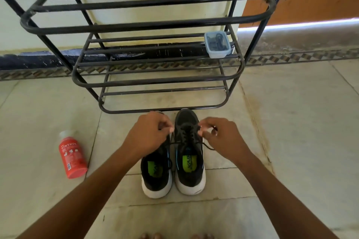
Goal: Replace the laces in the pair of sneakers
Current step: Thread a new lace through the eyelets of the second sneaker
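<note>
The sneakers stand on the floor before the rack. Both hands – left, right – pinch the lace ends of the right sneaker; pull both evenly and gently, so it loosens without knotting

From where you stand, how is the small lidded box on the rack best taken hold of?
Grip the clear plastic box across its two long side walls, coming from above and the front. It sits flat at the right end of the shoe rack shelf, with open space above the lid.

"CINTHOL" on red bottle (white letters)
</note>
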A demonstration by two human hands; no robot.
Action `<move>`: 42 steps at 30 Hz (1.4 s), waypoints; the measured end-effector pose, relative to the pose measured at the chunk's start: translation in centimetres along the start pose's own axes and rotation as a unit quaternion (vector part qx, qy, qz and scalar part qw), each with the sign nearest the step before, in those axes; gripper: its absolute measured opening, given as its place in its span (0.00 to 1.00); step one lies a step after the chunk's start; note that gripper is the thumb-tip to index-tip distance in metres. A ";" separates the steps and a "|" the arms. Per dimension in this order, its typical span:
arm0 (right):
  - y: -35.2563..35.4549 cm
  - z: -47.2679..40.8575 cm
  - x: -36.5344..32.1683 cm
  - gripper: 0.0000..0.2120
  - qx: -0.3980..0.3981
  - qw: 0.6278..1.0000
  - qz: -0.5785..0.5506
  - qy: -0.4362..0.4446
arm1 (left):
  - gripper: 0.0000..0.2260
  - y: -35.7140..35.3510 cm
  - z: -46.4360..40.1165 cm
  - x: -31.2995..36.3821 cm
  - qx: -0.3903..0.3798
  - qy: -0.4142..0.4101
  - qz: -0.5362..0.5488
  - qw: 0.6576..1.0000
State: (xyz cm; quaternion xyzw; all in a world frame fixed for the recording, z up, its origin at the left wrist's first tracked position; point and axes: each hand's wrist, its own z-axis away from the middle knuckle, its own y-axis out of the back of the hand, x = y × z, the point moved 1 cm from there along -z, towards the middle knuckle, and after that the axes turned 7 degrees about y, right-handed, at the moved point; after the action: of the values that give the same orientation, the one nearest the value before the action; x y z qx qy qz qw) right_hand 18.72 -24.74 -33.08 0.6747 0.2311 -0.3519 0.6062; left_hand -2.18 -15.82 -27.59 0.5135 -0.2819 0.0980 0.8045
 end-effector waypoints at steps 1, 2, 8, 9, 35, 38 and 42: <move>-0.5 0.2 0.9 0.11 -0.051 0.998 0.026 0.002 | 0.03 -0.7 -0.3 -0.4 -0.021 0.004 -0.030 0.999; -1.0 0.5 1.5 0.13 -0.092 0.995 0.044 0.004 | 0.04 -1.4 -0.4 -0.5 -0.047 0.002 -0.051 0.998; -0.3 1.1 1.4 0.07 -0.132 0.990 0.045 0.006 | 0.06 -3.4 -0.2 0.1 -0.030 -0.074 -0.119 0.990; 0.1 1.1 1.2 0.06 -0.114 0.993 0.028 0.009 | 0.05 -3.6 -0.2 0.3 0.009 -0.091 -0.116 0.989; -4.2 0.6 -4.4 0.19 -0.201 0.977 0.063 -0.024 | 0.02 1.2 -2.0 -0.9 -0.011 -0.045 0.034 0.998; -4.8 0.1 -5.1 0.13 -0.249 0.963 0.100 -0.012 | 0.03 0.5 -2.1 -1.2 0.001 -0.043 0.025 0.999; -4.0 1.0 -4.9 0.10 -0.165 0.983 0.034 -0.073 | 0.06 -0.1 -2.0 -1.1 0.000 -0.038 0.096 0.995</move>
State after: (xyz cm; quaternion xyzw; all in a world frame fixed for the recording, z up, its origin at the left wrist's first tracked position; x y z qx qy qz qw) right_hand 12.41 -24.57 -31.95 0.5456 0.2178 -0.3361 0.7361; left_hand -2.34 -13.96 -28.95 0.4871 -0.3603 0.1549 0.7804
